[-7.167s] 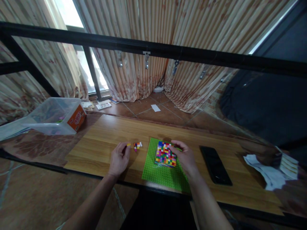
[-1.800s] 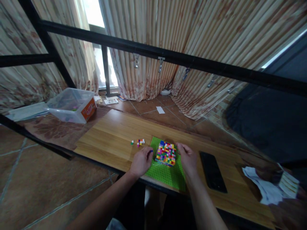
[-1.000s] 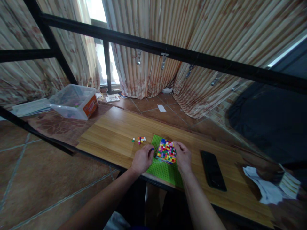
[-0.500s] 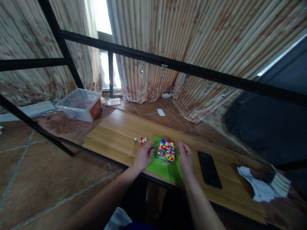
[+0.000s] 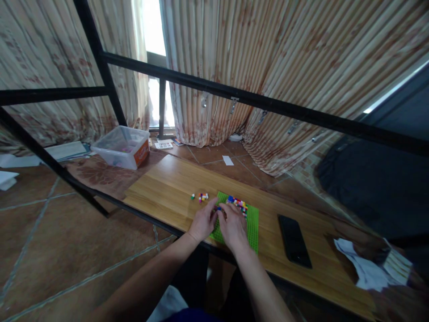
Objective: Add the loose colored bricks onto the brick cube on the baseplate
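My left hand is at the left side of the green baseplate, its thumb and fingers closed on a small blue brick. Fingertips of my right hand meet it there, bent round the same brick; whether they grip it I cannot make out. Behind my right hand a block of many-coloured toy bricks stands on the baseplate, its near part hidden by that hand. Several loose bricks lie on the wooden table to the left of the plate.
A black phone lies on the wooden table right of the baseplate. Crumpled paper is at the far right. On the floor to the left stands a clear plastic box. A black metal rail crosses beyond the table.
My right hand has moved left from the right side of the brick block to meet my left hand, now covering part of the block. The view has shifted slightly.
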Demonstrator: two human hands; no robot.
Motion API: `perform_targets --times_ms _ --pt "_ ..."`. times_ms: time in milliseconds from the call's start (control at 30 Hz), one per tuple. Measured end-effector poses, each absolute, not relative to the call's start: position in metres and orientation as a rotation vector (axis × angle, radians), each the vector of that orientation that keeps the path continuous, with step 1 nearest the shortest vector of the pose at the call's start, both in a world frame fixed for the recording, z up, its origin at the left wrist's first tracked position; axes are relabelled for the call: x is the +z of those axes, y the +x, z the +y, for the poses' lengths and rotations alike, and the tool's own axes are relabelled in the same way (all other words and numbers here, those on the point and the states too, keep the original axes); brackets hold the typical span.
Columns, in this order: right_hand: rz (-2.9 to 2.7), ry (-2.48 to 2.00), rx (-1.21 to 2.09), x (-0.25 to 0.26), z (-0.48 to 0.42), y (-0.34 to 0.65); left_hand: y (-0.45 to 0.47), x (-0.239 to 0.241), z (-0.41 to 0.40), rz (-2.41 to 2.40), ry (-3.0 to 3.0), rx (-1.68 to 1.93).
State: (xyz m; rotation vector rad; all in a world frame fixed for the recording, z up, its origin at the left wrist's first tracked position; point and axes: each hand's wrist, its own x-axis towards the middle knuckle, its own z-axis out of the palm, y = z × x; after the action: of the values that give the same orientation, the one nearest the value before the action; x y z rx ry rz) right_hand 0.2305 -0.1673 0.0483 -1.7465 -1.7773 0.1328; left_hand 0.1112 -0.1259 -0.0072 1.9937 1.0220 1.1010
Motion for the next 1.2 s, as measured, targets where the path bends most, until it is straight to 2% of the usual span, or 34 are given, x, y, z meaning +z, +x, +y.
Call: perform_targets --times_ms 267,533,733,1200 --pt "-1.867 -1.771 0.139 0.053 -0.162 0.23 0.113 -0.016 -0.129 1.0 2.067 1.127" --pt "-1.364 -1.634 0.297 0.043 -0.18 0.252 0.115 -0.015 -0.127 1.112 2.077 1.15" --pt "-0.946 -1.719 0.292 0.042 -0.188 0.287 0.116 -0.021 -0.12 1.163 2.101 1.091" --pt "-0.793 -1.703 0.268 0.018 -0.158 0.307 0.116 -0.015 -0.118 1.159 2.103 1.069"
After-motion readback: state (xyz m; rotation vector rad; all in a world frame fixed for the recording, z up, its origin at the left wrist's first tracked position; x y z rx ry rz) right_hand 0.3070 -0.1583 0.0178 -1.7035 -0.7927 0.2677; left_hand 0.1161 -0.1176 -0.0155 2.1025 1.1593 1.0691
